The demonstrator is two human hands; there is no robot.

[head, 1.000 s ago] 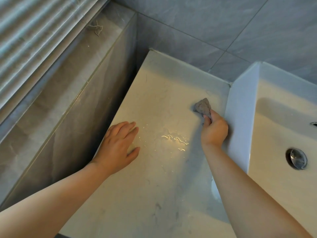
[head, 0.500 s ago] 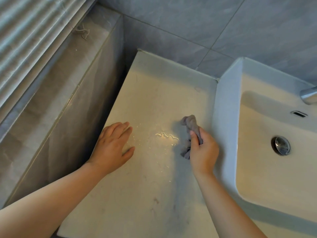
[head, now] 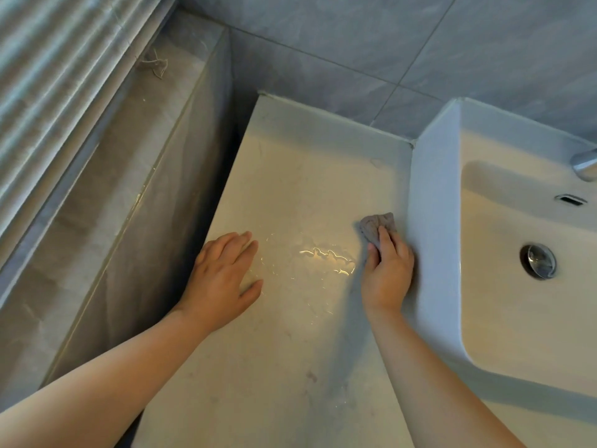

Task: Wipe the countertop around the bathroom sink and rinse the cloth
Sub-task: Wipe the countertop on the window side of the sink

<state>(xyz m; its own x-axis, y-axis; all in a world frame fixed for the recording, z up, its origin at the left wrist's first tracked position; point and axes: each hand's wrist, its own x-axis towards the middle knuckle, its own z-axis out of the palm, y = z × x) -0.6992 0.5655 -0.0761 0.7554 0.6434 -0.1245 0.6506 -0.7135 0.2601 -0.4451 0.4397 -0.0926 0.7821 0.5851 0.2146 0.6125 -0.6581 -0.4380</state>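
A pale marble countertop runs left of the white raised sink. My right hand is shut on a small grey cloth and presses it onto the countertop right beside the sink's outer wall. My left hand lies flat on the counter near its left edge, fingers apart, holding nothing. A shiny streak of water sits between the two hands. Most of the cloth is hidden under my fingers.
The sink basin has a chrome drain plug, an overflow slot and a faucet tip at the right edge. A grey tiled ledge with a blind above drops off left of the counter. Grey wall tiles stand behind.
My right hand has slid the cloth from the middle of the counter back to the right, up against the sink wall. The left hand stays flat in place.
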